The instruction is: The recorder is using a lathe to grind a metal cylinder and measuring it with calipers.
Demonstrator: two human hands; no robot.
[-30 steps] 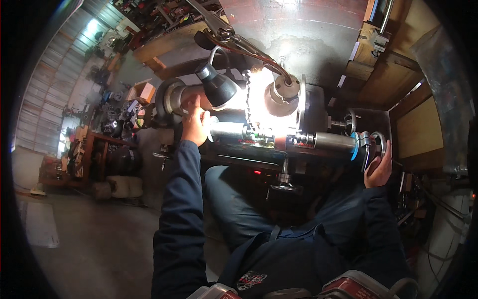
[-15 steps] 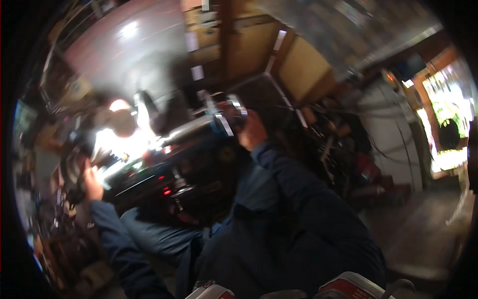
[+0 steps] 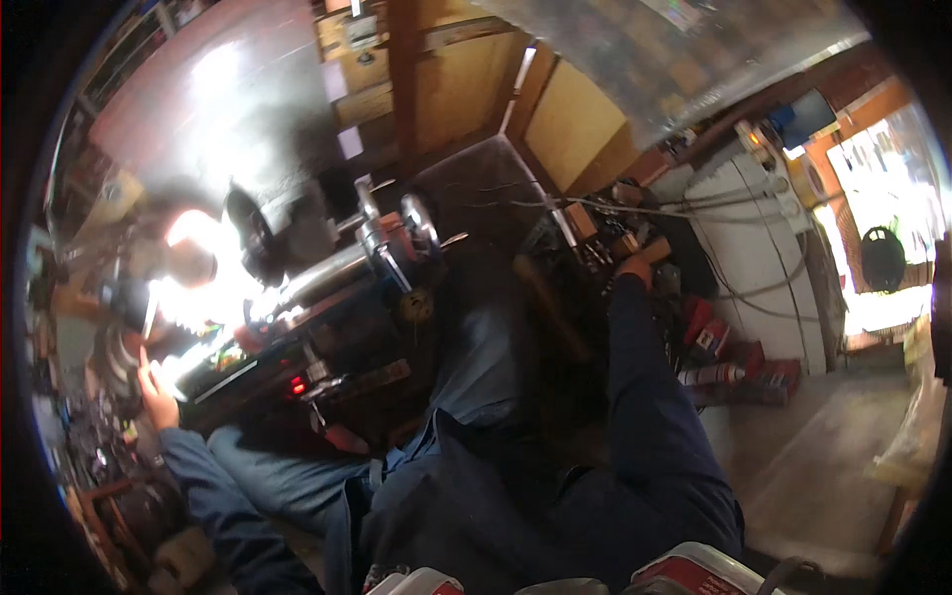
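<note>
My left hand [image 3: 154, 392] rests on the lathe's [image 3: 327, 288] lit end, fingers loosely curled. My right hand [image 3: 635, 266] reaches into clutter [image 3: 605, 223] beside it, grip unclear. Shaft [image 3: 332, 275] mounted; nothing picked up yet.

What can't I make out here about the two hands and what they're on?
- Left hand, head view: lamp glare washes out the machine part it touches.
- Right hand, head view: fingers buried in dark, blurred clutter; whether it grips anything cannot be told.
- Metal cylinder, head view: its left end vanishes in glare.
- Red cans: too small and blurred to tell apart.
</note>
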